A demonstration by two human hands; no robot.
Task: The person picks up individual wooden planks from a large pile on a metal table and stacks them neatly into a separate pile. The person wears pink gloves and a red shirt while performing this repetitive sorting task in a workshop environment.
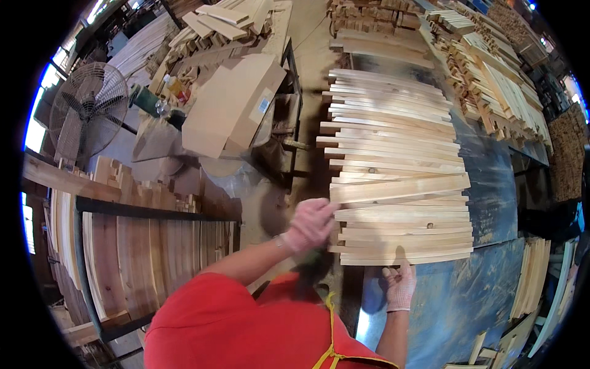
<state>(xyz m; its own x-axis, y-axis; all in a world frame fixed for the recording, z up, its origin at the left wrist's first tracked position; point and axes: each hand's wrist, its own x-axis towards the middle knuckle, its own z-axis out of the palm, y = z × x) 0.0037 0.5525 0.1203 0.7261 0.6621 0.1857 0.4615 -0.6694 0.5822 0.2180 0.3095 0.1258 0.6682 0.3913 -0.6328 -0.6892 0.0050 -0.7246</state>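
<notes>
A row of pale wooden strips [393,135] lies side by side on a dark metal-topped table, their ends uneven. One wider wooden strip [399,189] rests slantwise across the others, its right end farther away than its left. My left hand [311,226], in a thin pale glove, is closed at the left end of this slanted strip; the fingertips are partly hidden. At the near edge of the row, my right hand [401,288], also gloved, has its thumb and fingers apart. Its fingertips reach the nearest strip, and it grips nothing I can see.
The metal tabletop [442,307] extends nearer and to the right. Stacked lumber [491,80] stands at the far right. On my left are a rack of upright boards [147,252], a cardboard sheet [230,104] on a cluttered bench, and a large fan [88,111].
</notes>
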